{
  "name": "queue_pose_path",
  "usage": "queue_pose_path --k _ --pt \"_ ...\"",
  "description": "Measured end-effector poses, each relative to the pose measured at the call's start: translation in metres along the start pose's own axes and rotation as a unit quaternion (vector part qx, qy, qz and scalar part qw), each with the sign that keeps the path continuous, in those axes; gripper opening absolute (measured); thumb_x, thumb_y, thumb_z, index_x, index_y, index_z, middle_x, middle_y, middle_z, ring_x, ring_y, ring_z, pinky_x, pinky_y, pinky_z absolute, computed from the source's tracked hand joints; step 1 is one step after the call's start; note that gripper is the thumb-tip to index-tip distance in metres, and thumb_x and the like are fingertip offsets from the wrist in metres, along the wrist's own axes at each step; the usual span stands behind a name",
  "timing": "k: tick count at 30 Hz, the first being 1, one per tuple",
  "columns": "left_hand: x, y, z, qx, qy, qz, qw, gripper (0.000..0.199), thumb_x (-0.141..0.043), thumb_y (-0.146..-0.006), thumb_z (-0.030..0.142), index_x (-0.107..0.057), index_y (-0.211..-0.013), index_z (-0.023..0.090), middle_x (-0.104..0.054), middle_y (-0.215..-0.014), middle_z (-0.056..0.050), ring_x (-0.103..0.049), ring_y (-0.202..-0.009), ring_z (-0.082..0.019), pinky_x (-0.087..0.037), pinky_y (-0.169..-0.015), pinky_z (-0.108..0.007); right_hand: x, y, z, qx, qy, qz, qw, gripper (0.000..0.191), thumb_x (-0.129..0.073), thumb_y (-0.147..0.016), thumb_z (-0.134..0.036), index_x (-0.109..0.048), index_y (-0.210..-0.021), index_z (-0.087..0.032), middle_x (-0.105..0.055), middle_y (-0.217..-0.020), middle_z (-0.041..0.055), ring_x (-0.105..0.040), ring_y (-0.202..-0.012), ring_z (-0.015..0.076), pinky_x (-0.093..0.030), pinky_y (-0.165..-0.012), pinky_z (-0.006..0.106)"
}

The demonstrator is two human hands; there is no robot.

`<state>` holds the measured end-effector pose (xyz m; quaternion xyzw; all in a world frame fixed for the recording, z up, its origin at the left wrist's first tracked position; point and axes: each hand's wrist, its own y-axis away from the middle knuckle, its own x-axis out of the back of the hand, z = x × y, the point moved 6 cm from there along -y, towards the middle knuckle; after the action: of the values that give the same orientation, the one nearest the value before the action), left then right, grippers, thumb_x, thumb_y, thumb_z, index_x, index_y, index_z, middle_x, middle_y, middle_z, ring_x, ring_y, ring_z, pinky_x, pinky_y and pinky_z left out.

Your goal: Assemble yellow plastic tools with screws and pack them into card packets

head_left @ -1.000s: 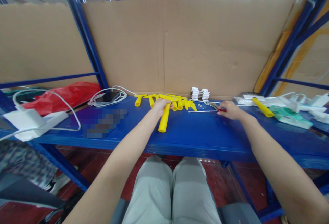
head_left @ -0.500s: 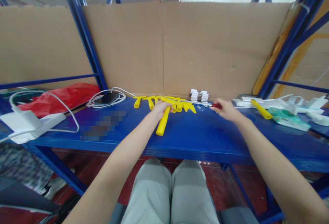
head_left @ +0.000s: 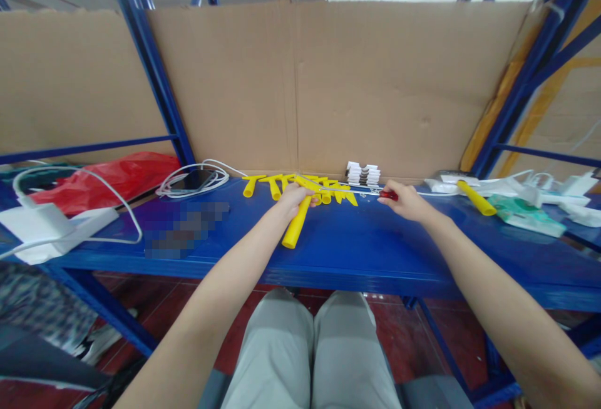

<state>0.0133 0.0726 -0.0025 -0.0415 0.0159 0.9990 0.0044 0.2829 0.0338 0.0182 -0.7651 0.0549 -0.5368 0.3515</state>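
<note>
My left hand (head_left: 295,197) is closed round a yellow T-shaped handle (head_left: 295,228), whose thick tube slants down toward the front of the table. My right hand (head_left: 407,201) grips a screwdriver (head_left: 389,195) by its red grip. Its long thin metal shaft points left, and the tip lies at or close to the head of the yellow handle; contact is too small to make out. Behind my left hand several more yellow T-shaped handles (head_left: 250,187) lie in a row, with small pointed yellow pieces (head_left: 350,196) at the row's right end.
White plastic parts (head_left: 362,174) are stacked by the cardboard wall (head_left: 375,83). A phone (head_left: 195,180) and coiled white cable are at left, near a red bag (head_left: 107,180) and a white power strip (head_left: 51,227). On the right lie a yellow tube (head_left: 476,198) and a green packet (head_left: 526,215).
My right hand has moved left with the screwdriver, bringing its shaft to the head of the yellow handle. My left hand keeps its grip in nearly the same place.
</note>
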Motion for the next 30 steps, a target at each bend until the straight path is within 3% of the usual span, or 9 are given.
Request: queue_pose_path --k 18,26,30 --pt "-0.0029 0.0026 0.0009 -0.001 0.010 -0.014 1.000 0.019 -0.049 -0.078 -0.007 -0.055 -0.077 0.010 -0.062 -0.063 -0.003 -0.055 -0.044 -0.009 -0.047 -0.047 -0.022 -0.0009 0.0007 0.0000 -0.004 0.005 -0.003 1.000 0.015 -0.058 -0.076 -0.028 -0.045 -0.072 -0.022 -0.063 -0.069 0.0035 -0.055 -0.058 0.0172 -0.036 -0.057 0.027" --pt "-0.0019 -0.0002 -0.0007 0.001 0.004 -0.020 1.000 0.018 -0.051 -0.076 -0.007 -0.058 -0.080 0.010 -0.063 -0.064 -0.004 -0.057 -0.048 -0.011 -0.053 -0.057 -0.026 -0.0010 0.0014 -0.0001 -0.011 0.010 -0.011 1.000 0.014 -0.058 -0.076 -0.029 -0.046 -0.072 -0.022 -0.062 -0.068 0.0034 -0.054 -0.058 0.0171 -0.037 -0.056 0.027" --pt "-0.0020 -0.0007 -0.0014 0.003 0.002 -0.023 1.000 0.019 -0.051 -0.077 -0.006 -0.058 -0.081 0.010 -0.063 -0.063 -0.003 -0.057 -0.048 -0.010 -0.052 -0.055 -0.023 -0.0011 0.0021 -0.0001 -0.011 0.006 -0.017 1.000 0.014 -0.057 -0.077 -0.030 -0.046 -0.071 -0.022 -0.062 -0.067 0.0033 -0.055 -0.058 0.0173 -0.037 -0.056 0.027"
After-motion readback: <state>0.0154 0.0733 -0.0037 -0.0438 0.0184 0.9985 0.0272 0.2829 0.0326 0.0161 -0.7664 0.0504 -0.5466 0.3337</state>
